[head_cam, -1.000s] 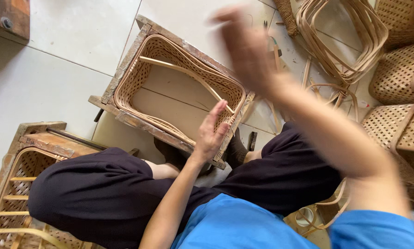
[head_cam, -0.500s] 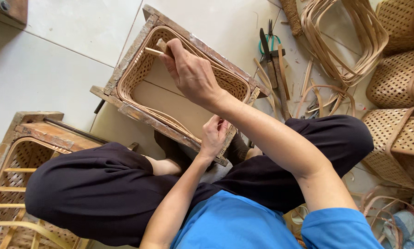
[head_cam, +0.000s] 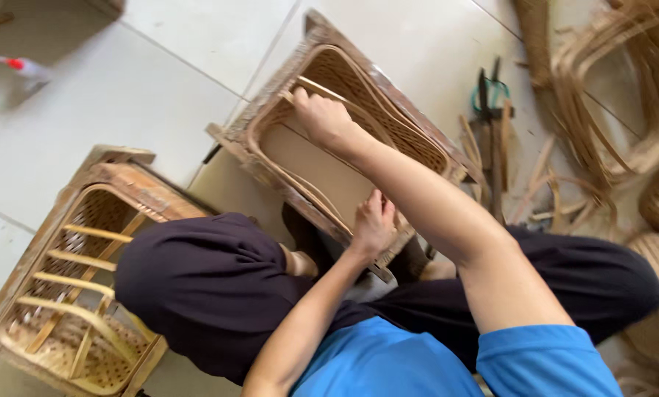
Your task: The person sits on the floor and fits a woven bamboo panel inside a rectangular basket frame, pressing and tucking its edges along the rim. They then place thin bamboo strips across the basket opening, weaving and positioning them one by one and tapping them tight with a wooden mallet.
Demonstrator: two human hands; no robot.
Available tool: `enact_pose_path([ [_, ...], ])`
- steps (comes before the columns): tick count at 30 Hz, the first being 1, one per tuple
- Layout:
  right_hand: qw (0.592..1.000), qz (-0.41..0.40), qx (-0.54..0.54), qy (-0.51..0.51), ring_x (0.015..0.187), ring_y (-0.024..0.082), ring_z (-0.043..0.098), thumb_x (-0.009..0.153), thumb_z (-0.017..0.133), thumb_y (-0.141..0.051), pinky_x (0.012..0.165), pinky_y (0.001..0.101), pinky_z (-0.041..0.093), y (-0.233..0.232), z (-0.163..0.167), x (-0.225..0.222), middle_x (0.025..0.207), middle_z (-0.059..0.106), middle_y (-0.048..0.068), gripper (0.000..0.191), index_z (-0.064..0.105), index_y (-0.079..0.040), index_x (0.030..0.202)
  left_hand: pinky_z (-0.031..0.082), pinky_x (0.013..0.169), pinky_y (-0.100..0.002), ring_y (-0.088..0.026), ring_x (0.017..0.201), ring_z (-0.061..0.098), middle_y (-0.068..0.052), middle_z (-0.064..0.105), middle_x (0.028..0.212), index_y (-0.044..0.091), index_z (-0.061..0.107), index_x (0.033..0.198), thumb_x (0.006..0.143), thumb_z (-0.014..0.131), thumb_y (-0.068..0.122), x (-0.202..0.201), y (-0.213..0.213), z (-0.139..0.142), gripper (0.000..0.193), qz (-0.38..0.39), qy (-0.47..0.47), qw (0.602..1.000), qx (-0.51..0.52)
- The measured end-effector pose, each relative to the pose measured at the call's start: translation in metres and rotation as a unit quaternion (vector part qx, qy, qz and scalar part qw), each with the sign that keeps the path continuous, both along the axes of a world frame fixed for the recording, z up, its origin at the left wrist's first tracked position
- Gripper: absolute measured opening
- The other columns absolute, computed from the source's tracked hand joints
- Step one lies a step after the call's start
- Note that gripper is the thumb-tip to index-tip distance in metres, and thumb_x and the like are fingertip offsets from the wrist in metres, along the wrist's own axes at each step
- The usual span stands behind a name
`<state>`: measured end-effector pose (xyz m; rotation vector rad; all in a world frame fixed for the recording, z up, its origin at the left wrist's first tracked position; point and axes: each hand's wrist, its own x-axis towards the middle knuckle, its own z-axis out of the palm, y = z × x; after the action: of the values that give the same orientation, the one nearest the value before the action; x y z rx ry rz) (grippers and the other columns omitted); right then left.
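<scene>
- Right hand [head_cam: 321,117] closed around a cane strip [head_cam: 322,91] inside the woven basket [head_cam: 359,81].
- Left hand [head_cam: 373,224] clamped on the basket's wooden frame [head_cam: 285,187].

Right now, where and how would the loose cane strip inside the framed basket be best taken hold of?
Probably at the free end of the cane strip, where the right hand sits. That end stands clear of the woven wall near the basket's far corner, so a pinch from above, inside the rim, fits. The left hand holds the near edge.
</scene>
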<state>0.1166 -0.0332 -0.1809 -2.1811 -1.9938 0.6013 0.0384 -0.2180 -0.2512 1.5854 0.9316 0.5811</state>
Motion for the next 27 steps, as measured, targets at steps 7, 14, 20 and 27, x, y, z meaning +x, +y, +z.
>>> enact_pose_path([
  [7,0.998,0.009,-0.060,-0.020,0.085,0.041,0.073,0.084,0.066,-0.002,0.066,0.0494,0.061,0.016,-0.025,-0.012,0.092,0.070,0.023,0.026,0.051,0.001,0.105,0.053,0.065,-0.053,-0.044,0.077,0.070,-0.025,0.069,0.082,-0.004,0.052,0.111,0.094,0.055,0.001,0.000,0.013,0.007,0.018,0.004,0.024,0.998,-0.061],
  [14,0.999,0.020,-0.024,-0.026,0.078,0.041,0.073,0.086,0.062,0.001,0.061,0.0507,0.058,0.021,-0.024,-0.018,0.086,0.071,0.022,0.025,0.050,0.000,0.109,0.058,0.069,-0.046,-0.036,0.077,0.075,-0.023,0.072,0.083,-0.003,0.059,0.104,0.096,0.055,0.002,0.000,0.027,0.013,0.010,0.003,0.019,0.996,-0.091],
  [20,0.989,0.085,0.097,-0.071,0.087,0.035,0.067,0.081,0.066,-0.011,0.073,0.0480,0.055,-0.036,-0.010,0.009,0.100,0.068,0.028,0.050,0.053,0.005,0.126,0.055,0.096,-0.041,-0.030,0.109,0.070,-0.017,0.069,0.122,0.003,0.053,0.129,0.092,0.062,0.017,0.016,0.051,0.001,0.041,0.004,0.094,0.977,-0.193],
  [27,0.982,0.067,-0.112,-0.140,0.120,0.043,0.053,0.084,0.074,-0.053,0.111,0.0562,0.034,-0.220,0.001,0.001,0.108,0.066,0.020,0.052,0.066,-0.006,0.105,0.040,0.121,-0.044,-0.027,0.142,0.051,-0.013,0.048,0.156,0.008,0.042,0.154,0.108,0.053,0.031,0.002,0.063,0.033,0.052,0.251,-0.143,0.949,-0.128],
])
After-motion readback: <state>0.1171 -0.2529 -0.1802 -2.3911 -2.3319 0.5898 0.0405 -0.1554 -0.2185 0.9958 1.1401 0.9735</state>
